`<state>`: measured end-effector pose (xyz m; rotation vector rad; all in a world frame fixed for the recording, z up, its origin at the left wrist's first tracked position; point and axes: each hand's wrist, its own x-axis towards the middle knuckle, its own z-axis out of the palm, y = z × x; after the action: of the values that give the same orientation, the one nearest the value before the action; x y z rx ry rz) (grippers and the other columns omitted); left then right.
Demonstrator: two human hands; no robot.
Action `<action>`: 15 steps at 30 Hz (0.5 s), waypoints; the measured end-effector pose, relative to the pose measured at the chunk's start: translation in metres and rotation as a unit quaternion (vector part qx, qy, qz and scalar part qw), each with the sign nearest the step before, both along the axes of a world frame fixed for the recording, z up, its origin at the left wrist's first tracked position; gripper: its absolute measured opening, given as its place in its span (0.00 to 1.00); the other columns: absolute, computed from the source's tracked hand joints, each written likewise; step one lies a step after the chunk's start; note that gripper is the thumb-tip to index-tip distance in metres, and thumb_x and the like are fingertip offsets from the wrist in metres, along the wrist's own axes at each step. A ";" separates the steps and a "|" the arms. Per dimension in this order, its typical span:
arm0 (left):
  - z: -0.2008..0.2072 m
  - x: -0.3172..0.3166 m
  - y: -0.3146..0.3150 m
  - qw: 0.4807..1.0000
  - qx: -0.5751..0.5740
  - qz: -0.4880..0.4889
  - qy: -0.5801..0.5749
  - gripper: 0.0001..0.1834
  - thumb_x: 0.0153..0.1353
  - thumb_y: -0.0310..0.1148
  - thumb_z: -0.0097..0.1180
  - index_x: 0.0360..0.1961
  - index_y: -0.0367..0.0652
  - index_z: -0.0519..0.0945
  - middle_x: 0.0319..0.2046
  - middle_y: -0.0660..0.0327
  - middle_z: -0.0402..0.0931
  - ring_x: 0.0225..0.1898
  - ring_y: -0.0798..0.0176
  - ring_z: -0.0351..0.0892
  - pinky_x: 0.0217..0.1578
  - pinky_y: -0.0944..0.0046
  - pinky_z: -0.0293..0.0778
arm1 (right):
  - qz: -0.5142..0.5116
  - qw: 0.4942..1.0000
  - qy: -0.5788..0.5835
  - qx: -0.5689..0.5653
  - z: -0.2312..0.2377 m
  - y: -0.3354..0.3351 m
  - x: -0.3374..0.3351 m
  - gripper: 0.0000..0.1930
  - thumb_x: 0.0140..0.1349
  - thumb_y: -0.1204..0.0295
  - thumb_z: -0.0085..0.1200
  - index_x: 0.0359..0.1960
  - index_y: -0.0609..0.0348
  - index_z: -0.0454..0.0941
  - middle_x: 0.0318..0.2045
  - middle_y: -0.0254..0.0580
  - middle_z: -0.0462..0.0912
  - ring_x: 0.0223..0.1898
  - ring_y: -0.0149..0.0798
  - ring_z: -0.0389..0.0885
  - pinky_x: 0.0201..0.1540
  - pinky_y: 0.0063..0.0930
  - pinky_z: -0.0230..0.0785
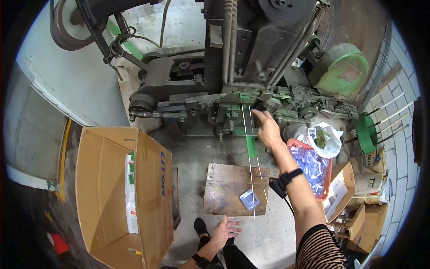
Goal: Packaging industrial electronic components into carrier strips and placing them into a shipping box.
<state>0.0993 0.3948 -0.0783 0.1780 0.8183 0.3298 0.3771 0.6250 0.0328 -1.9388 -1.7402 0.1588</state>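
Brown cardboard box far left of open, empty left hand; right hand, grip unclear, at green strip.

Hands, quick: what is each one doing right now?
Left hand: open, fingers spread, holding nothing, just below the wooden board.
Right hand: reaching to the machine by the green strip; whether it grips anything cannot be told.

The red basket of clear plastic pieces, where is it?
The red basket sits on the person's right, just beside the right forearm, below the white plastic bag and above an open small carton.
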 end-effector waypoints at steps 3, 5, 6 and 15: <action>-0.004 0.015 -0.009 1.000 -0.008 0.002 -0.018 0.30 0.62 0.56 0.29 0.48 0.38 0.64 0.43 0.49 0.69 0.40 0.49 0.73 0.39 0.52 0.71 | -0.035 0.997 -0.003 -0.062 -0.022 0.030 0.005 0.34 0.42 0.85 0.42 0.56 0.46 0.61 0.45 0.53 0.69 0.47 0.53 0.70 0.46 0.39 0.66; -0.004 0.027 -0.012 0.999 -0.014 0.006 -0.032 0.30 0.63 0.55 0.29 0.48 0.38 0.64 0.43 0.49 0.69 0.40 0.49 0.73 0.39 0.52 0.71 | -0.047 0.995 -0.022 -0.090 -0.024 0.041 0.014 0.33 0.42 0.85 0.43 0.55 0.46 0.62 0.45 0.53 0.69 0.47 0.53 0.70 0.46 0.40 0.66; -0.001 0.030 -0.013 0.999 -0.019 0.009 -0.040 0.30 0.63 0.55 0.28 0.48 0.38 0.64 0.42 0.49 0.69 0.40 0.49 0.73 0.38 0.53 0.71 | -0.051 0.991 -0.037 -0.119 -0.023 0.042 0.012 0.32 0.43 0.84 0.43 0.54 0.46 0.63 0.45 0.54 0.70 0.48 0.53 0.70 0.46 0.40 0.66; -0.002 0.043 -0.024 1.000 -0.007 0.009 -0.010 0.31 0.62 0.57 0.29 0.47 0.38 0.65 0.40 0.53 0.70 0.40 0.51 0.74 0.37 0.55 0.71 | 0.016 0.997 0.067 -0.021 -0.014 -0.022 0.011 0.14 0.46 0.82 0.45 0.37 0.62 0.76 0.38 0.50 0.75 0.43 0.50 0.73 0.46 0.34 0.66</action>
<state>0.1427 0.3711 -0.0801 0.1545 0.8019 0.3414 0.3882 0.6029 0.0188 -1.8844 -1.6932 0.3336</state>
